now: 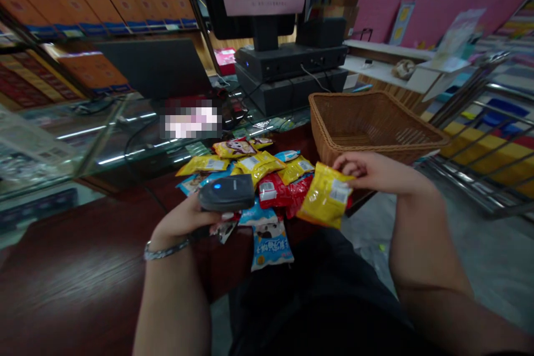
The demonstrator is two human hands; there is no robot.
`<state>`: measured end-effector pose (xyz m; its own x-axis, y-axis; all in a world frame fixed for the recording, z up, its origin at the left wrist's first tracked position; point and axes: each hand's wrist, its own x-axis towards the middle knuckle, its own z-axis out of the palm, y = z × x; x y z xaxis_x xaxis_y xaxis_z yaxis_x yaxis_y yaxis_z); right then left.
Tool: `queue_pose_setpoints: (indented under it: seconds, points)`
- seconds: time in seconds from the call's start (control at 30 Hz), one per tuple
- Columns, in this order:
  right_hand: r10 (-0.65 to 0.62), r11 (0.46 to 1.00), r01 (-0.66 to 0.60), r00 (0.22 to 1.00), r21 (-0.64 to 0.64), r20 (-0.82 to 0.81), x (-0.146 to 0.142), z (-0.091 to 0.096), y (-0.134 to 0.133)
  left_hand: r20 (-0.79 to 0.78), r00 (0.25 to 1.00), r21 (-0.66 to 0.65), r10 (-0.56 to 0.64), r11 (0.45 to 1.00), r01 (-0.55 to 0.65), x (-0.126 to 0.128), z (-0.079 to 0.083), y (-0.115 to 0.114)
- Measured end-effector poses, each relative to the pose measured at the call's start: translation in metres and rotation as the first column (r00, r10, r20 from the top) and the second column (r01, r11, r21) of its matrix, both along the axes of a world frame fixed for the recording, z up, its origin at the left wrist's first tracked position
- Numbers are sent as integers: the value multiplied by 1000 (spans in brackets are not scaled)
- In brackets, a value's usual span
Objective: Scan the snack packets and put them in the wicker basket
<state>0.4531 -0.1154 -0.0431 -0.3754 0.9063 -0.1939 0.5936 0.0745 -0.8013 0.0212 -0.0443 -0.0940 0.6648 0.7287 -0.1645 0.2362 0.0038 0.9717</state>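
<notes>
My left hand [183,217] is wrapped round a dark barcode scanner [227,193], whose head points right and shows a small blue light. In my right hand [362,171] a yellow snack packet [326,196] is pinched by its upper right corner, its white barcode label facing me. Between my hands lies a loose pile of snack packets: yellow packets [254,162], red packets [275,190] and a blue packet [272,245] at the near edge. The scanner covers part of the pile.
A brown wicker basket [375,147] stands just beyond my right hand. The dark red tabletop [95,267] stretches left. Behind are a monitor stand on a black box [287,61] with cables, and a glass counter [112,150]. A metal rack [488,144] is at right.
</notes>
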Motion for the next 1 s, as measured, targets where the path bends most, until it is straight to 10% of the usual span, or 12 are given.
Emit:
queue_pose_setpoints:
  seconds: [0.2, 0.33, 0.43, 0.57, 0.83, 1.0]
  points:
    - [-386, 894, 281, 878, 348, 282, -13, -77, 16, 195, 955, -24, 226, 974, -225, -13, -1, -4]
    - [-622, 633, 562, 779, 532, -82, -46, -154, 5, 210, 953, -15, 217, 976, -219, -12, 0, -5]
    - [-638, 512, 696, 701, 504, -319, -80, -178, 12, 206, 956, -32, 208, 978, -206, -10, -2, -5]
    - [-613, 502, 746, 663, 437, -429, -115, -172, 50, 246, 943, -44, 226, 974, -222, -11, -2, -6]
    - [-488, 680, 586, 810, 441, -324, -149, -123, 158, 280, 922, -53, 266, 964, -262, -17, 0, -7]
    - [-425, 680, 419, 894, 601, -143, -142, -75, 131, 281, 911, -68, 303, 953, -296, -19, 1, -7]
